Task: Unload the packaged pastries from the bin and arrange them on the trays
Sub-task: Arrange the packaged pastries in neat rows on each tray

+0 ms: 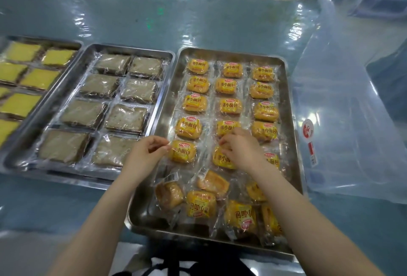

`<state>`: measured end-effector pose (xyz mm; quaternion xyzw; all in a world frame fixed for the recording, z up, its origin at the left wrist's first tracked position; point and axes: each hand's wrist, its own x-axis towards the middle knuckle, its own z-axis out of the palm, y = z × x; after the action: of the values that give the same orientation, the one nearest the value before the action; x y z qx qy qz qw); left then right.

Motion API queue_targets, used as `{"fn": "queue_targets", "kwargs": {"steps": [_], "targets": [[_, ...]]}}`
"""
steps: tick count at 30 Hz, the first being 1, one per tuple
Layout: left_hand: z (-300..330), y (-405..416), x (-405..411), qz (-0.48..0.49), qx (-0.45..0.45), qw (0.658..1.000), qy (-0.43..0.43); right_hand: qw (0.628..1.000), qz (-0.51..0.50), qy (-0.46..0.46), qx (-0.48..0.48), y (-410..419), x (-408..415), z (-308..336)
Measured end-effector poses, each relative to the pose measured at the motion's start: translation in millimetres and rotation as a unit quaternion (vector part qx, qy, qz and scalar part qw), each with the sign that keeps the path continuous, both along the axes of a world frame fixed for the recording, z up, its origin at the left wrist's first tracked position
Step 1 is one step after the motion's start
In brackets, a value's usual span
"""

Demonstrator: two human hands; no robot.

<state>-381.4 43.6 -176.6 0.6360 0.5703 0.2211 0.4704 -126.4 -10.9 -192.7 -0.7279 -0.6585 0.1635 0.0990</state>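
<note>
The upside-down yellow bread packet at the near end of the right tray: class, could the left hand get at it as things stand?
Probably yes. The upside-down packet lies on top of the loose pile, uncovered, and the left hand hovers just beyond it, pinching only a wrapper edge.

Tabletop (198,24): blue-grey, under glossy clear film. Directly on it, left to right: steel tray of yellow cakes (72,43), steel tray of brown cakes (123,47), steel tray of small breads (288,108), clear plastic bin (343,143).
</note>
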Motion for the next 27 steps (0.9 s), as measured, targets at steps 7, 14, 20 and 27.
{"fn": "queue_targets", "kwargs": {"steps": [7, 14, 20, 27], "targets": [[-3.0, -11.5, -4.3, -0.06, 0.009, 0.997, 0.041, 0.997, -0.042, 0.058, 0.028, -17.2, -11.5, -0.2], [-2.4, -23.9, -16.9, -0.252, -0.092, 0.952, 0.15, 0.984, 0.028, 0.085, -0.155, -42.5, -42.7, 1.8], [-10.0, -33.5, -14.7, -0.262, -0.045, 0.941, 0.208, 0.991, 0.012, 0.022, -0.132, -51.7, -54.2, 2.2], [-5.5, -36.3, -27.0, -0.132, 0.038, 0.986, 0.092, 0.995, -0.077, -0.021, -0.057, -67.4, -66.9, 8.7]]}}
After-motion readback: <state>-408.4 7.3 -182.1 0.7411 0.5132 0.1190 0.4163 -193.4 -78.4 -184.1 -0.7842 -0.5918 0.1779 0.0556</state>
